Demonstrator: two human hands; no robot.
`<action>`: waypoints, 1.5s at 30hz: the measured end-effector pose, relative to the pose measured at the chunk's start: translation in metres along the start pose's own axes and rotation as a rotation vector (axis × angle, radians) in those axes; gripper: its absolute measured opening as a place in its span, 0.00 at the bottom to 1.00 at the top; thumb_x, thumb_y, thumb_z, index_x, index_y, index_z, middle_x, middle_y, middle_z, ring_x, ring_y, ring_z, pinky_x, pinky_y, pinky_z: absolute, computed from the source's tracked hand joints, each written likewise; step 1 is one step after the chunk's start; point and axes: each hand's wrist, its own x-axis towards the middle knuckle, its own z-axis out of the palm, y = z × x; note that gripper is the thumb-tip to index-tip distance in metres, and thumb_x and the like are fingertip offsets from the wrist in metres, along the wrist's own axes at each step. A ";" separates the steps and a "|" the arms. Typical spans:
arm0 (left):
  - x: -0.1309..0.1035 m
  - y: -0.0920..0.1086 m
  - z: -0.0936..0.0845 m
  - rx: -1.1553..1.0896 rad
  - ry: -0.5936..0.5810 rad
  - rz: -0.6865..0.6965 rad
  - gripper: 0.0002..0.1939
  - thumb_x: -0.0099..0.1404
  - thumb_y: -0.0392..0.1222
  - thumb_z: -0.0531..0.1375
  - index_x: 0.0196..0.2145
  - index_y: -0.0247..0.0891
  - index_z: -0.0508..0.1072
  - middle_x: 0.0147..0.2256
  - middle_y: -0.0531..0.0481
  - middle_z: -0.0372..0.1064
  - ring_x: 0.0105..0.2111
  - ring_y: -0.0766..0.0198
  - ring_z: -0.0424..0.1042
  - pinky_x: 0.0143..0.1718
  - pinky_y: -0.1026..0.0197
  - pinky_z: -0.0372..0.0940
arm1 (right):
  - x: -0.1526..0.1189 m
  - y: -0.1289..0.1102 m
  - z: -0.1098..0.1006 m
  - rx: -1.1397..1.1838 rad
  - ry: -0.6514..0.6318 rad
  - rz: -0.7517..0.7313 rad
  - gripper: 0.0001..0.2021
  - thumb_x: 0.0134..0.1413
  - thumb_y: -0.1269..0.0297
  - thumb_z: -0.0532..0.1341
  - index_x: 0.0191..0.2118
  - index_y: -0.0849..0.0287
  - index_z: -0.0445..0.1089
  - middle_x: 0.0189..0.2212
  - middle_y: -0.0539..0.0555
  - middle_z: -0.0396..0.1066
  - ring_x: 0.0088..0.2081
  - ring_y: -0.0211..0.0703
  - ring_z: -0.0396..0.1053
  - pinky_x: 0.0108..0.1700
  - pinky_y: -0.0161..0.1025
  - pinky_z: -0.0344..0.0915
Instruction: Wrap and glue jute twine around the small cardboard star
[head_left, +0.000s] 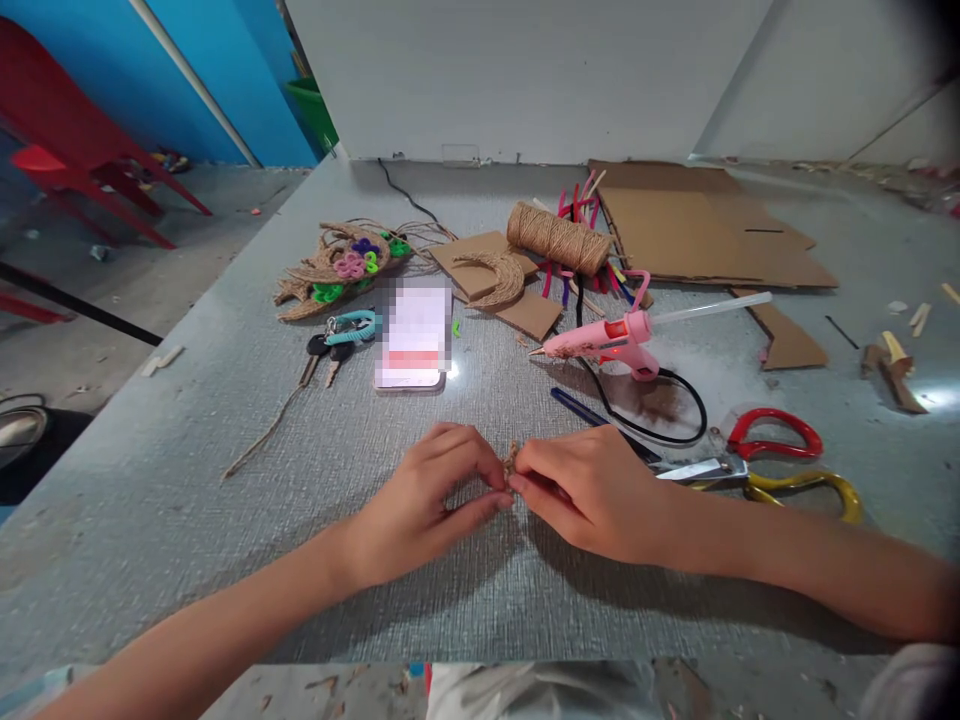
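Observation:
My left hand (442, 480) and my right hand (592, 490) meet over the grey table. Between the fingertips of both is a small piece of brown jute twine (512, 458), mostly hidden by the fingers. Both hands are closed in a pinch. Just beyond my right hand, a dark blue slim tool (581, 408) lies partly covered by it. Scissors (739, 470) with one red and one yellow handle rest beside my right wrist. Farther back is a pink glue gun (600, 340), a clear stick jutting from its rear.
Behind my left hand lie a lit phone (412, 335), keys (316, 346) and a twine-wrapped piece with coloured flowers (349, 265). A twine spool (559, 238), a twine crescent (510, 280) and cardboard (675, 220) sit at the back. A black cord (694, 400) loops near the scissors.

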 end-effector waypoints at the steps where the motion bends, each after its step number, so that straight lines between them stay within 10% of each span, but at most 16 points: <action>1: 0.000 0.000 0.000 -0.001 0.009 -0.004 0.03 0.65 0.35 0.56 0.32 0.37 0.65 0.30 0.54 0.66 0.32 0.68 0.66 0.37 0.64 0.59 | 0.000 0.001 0.001 -0.001 0.006 -0.012 0.08 0.60 0.64 0.51 0.31 0.59 0.62 0.20 0.45 0.63 0.21 0.30 0.56 0.26 0.34 0.47; 21: -0.003 -0.006 0.006 -0.043 0.073 -0.006 0.03 0.62 0.35 0.60 0.30 0.36 0.68 0.28 0.54 0.68 0.30 0.68 0.65 0.37 0.62 0.57 | 0.001 0.006 0.008 -0.053 0.107 -0.106 0.08 0.58 0.66 0.54 0.28 0.59 0.64 0.20 0.45 0.65 0.22 0.30 0.57 0.26 0.34 0.48; 33: 0.001 -0.011 0.002 -0.513 -0.106 -0.229 0.06 0.59 0.37 0.61 0.26 0.34 0.69 0.28 0.52 0.65 0.29 0.69 0.65 0.32 0.65 0.60 | 0.010 0.008 0.000 0.509 -0.158 0.190 0.09 0.54 0.60 0.60 0.29 0.60 0.69 0.18 0.44 0.61 0.21 0.27 0.55 0.24 0.28 0.50; 45: 0.002 -0.006 -0.006 -0.580 -0.084 -0.284 0.11 0.67 0.39 0.51 0.31 0.35 0.70 0.30 0.52 0.63 0.31 0.69 0.64 0.34 0.65 0.58 | 0.013 0.009 -0.004 0.662 -0.145 0.260 0.13 0.54 0.55 0.60 0.29 0.60 0.70 0.19 0.45 0.63 0.22 0.29 0.56 0.23 0.29 0.52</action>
